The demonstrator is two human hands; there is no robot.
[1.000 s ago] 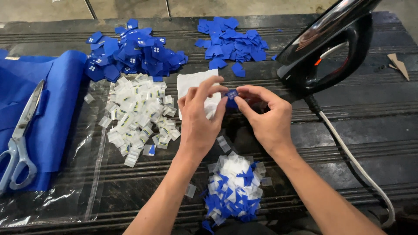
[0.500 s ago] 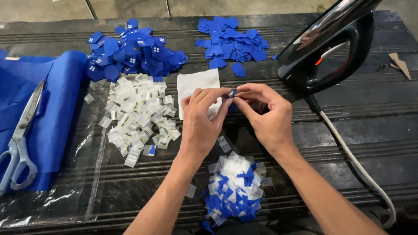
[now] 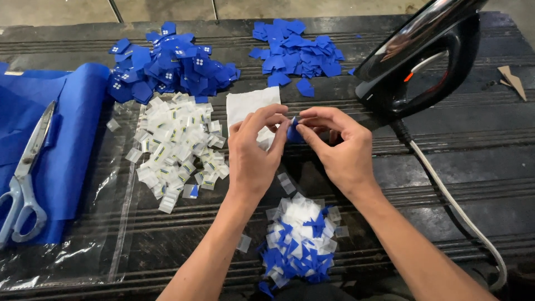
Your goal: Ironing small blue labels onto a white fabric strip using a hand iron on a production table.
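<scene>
My left hand (image 3: pixel 255 153) and my right hand (image 3: pixel 340 147) meet over the middle of the dark table, both pinching one small blue fabric piece (image 3: pixel 293 132) between their fingertips. Just behind the fingers lies a white cloth square (image 3: pixel 248 105). To the left spreads a pile of small white labels (image 3: pixel 178 142). Below my wrists sits a heap of white and blue scraps (image 3: pixel 301 242).
Two heaps of blue fabric pieces lie at the back, one at the left (image 3: pixel 167 67) and one at the centre (image 3: pixel 298 53). A black iron (image 3: pixel 423 58) stands at the right with its cord (image 3: pixel 451 203) trailing forward. Scissors (image 3: pixel 25 178) rest on folded blue cloth (image 3: pixel 67 145) at the left.
The hands stay in the same spot; the fingers have shifted slightly on the small blue piece, turning it between the fingertips.
</scene>
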